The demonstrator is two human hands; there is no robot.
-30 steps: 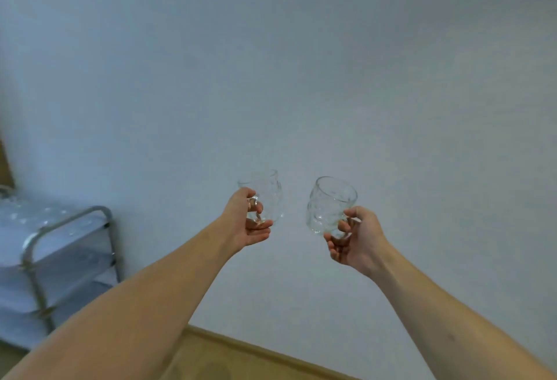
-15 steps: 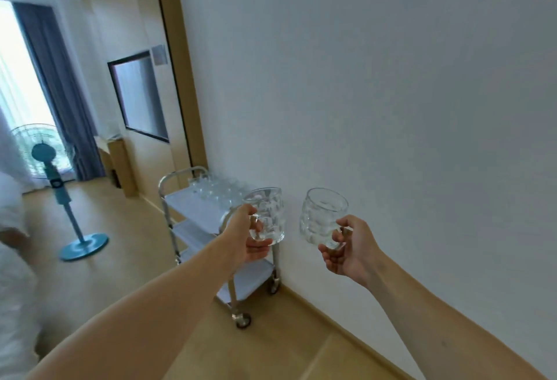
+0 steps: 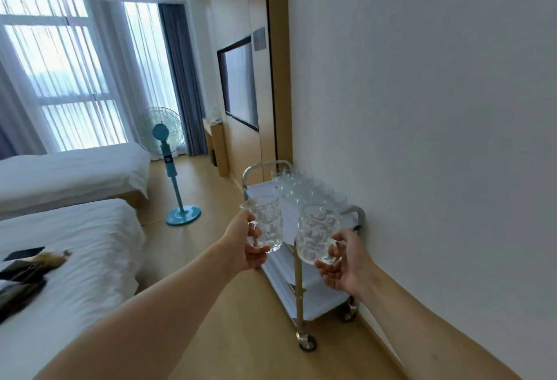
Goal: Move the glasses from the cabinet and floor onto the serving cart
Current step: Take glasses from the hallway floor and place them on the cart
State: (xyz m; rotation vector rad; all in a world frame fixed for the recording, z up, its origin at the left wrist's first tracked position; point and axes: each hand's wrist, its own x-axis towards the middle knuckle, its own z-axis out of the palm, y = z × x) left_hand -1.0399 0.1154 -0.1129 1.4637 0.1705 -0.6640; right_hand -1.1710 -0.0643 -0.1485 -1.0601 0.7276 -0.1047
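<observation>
Since the frame half a second back: view swung left and up, whole bedroom now in sight instead of mostly blank wall. Serving cart [image 3: 301, 262] now directly ahead and nearer, both arms still stretched toward it. Fan, earlier at far left, now near centre.

Left hand [image 3: 244, 244]: grip closed round the handle of left glass mug [image 3: 266, 223], held upright, in the air in front of the cart's near end. Right hand [image 3: 342, 268]: grip closed round the handle and base of right glass mug [image 3: 318, 233], also upright, just beside the left one, apart from it. Both mugs clear, dimpled, seemingly empty. Both above the cart's top tray level, not set down.

Cart: white trays in a metal frame, three tiers, on castors, standing along the white wall [image 3: 437, 138] at right. Top tray carrying a cluster of clear glasses [image 3: 304, 188], packed close toward the far end and wall side; exact count not readable.

Room: light wood floor [image 3: 256, 334]. Two beds with white covers at left; near bed [image 3: 75, 259] with dark items [image 3: 21, 274] on it, blurred, not identifiable. Teal standing fan [image 3: 168, 144] between far bed and cart. Big window [image 3: 60, 72] with sheer and dark curtains at back. Dark screen [image 3: 239, 81] on wood-panelled wall beyond the cart, low wooden unit under it.
</observation>
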